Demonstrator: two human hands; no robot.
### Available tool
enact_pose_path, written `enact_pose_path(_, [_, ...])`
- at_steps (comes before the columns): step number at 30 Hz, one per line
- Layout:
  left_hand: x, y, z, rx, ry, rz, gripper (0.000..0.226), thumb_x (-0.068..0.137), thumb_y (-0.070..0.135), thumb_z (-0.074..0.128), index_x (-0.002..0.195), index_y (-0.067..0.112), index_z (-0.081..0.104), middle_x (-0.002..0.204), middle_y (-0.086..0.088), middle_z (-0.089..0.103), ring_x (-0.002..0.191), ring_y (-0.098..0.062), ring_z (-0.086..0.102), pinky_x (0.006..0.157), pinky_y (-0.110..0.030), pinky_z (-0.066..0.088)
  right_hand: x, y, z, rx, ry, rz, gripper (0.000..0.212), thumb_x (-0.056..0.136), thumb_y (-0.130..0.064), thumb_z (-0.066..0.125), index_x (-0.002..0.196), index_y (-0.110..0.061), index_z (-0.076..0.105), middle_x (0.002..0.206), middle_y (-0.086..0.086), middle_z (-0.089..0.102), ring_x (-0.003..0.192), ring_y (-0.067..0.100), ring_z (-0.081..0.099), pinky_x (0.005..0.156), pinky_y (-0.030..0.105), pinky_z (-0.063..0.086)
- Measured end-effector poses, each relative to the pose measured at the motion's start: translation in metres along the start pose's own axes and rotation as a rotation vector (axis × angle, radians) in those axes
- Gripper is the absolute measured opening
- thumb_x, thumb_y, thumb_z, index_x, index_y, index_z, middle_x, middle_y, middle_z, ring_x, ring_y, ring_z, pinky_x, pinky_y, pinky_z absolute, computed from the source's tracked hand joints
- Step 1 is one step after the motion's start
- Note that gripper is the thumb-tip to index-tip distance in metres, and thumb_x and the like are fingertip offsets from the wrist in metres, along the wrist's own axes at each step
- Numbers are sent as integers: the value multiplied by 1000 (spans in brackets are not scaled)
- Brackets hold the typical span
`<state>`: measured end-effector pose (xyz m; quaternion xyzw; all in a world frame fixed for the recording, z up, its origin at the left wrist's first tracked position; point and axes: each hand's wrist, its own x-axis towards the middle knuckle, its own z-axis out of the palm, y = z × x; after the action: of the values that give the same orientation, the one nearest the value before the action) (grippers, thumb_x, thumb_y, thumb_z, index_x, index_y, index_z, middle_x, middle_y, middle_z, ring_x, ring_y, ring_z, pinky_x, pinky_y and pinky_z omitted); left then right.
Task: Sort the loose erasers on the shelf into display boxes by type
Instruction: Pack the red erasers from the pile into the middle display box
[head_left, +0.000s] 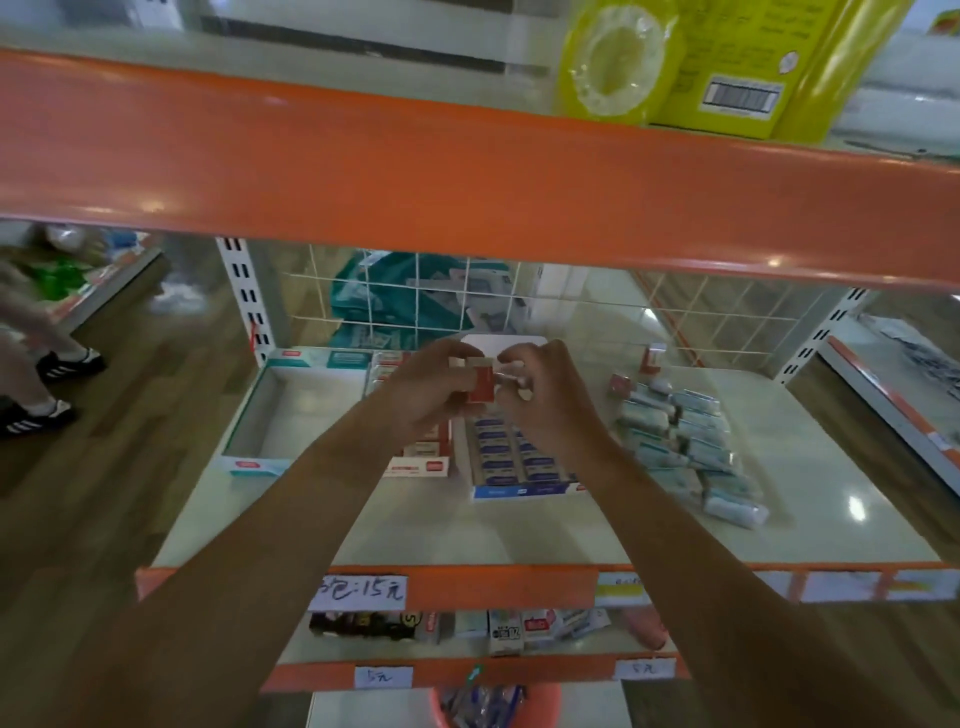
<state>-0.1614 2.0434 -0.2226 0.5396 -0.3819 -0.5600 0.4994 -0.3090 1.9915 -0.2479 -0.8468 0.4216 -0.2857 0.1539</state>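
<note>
Together both forearms reach straight in under the orange upper shelf edge and meet above the middle of the shelf (467, 530). The left hand (431, 384) is raised with its back to the camera, and its fingers pinch a red-sleeved eraser (482, 387), held upright with a pale end showing at the top. The right hand (545, 400) sits just beside it, fingers curled tight round small white pieces (511, 370) too blurred to identify.

Below the hands stand a red display box (421, 465), partly hidden by the left wrist, and a blue display box (519, 467) filled with rows of blue-sleeved erasers. An open teal-trimmed box (270, 415) stands to the left. Loose teal-wrapped erasers (685, 447) lie heaped to the right, with two small red erasers (621, 384) behind them.
</note>
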Motion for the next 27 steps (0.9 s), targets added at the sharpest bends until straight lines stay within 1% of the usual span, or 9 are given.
enact_pose_path(3, [-7,-5,-22,-73,-57,-20,22,86,5,61,108,9,59,109,-16,63,102,-26,63,84,-31,54,1,-15,9,14,-18,27,36,93,-26,56,128,-17,56,117,9,45,97,16,53,85,24,45])
enact_pose_path(5, [-13,-4,-33,-134,-74,-17,22,87,3,57,109,8,61,106,-14,66,100,-23,63,82,-30,54,1,-24,15,7,-36,43,32,94,-26,53,125,-17,59,114,9,45,99,17,52,86,24,44])
enact_pose_path(8, [-21,-5,-46,-190,-53,-7,19,88,0,55,101,10,63,100,-11,68,97,-23,65,91,-35,53,3,-33,23,3,-35,46,27,95,-27,53,119,-16,59,111,7,46,97,16,52,83,24,46])
enact_pose_path(12, [-26,-13,-63,-208,-3,-23,29,86,0,61,113,10,61,111,-15,67,104,-29,66,88,-37,53,6,-39,28,66,0,18,22,94,-23,54,114,-16,55,105,5,45,83,10,50,66,10,38])
enact_pose_path(15, [-31,-16,-71,-187,35,8,30,85,4,65,114,13,61,112,-13,67,102,-28,66,84,-35,54,9,-44,33,127,-12,-12,20,93,-22,56,113,-18,52,103,4,49,76,2,50,57,5,38])
enact_pose_path(18, [-38,-16,-75,166,180,61,28,81,19,73,106,23,62,104,-1,69,93,-19,68,81,-36,56,8,-49,34,214,5,-26,21,91,-20,62,110,-20,52,98,-6,53,82,-3,54,65,6,41])
enact_pose_path(21, [-42,-16,-77,437,314,177,27,78,26,75,101,27,59,95,9,64,84,-10,64,69,-27,57,6,-50,32,281,63,-41,24,86,-16,68,101,-24,51,89,-17,54,83,-8,54,68,5,42])
enact_pose_path(24, [-44,-16,-77,606,311,268,34,77,18,76,102,30,55,90,15,58,79,-5,59,57,-12,49,3,-48,33,307,61,-64,24,84,-18,71,93,-24,49,86,-13,57,85,-3,57,70,12,47])
enact_pose_path(27, [-46,-16,-76,744,313,330,37,77,15,76,106,27,56,91,16,57,77,-3,57,53,-3,42,0,-46,34,294,43,-84,21,83,-18,72,85,-19,51,87,-10,61,86,2,59,73,15,51])
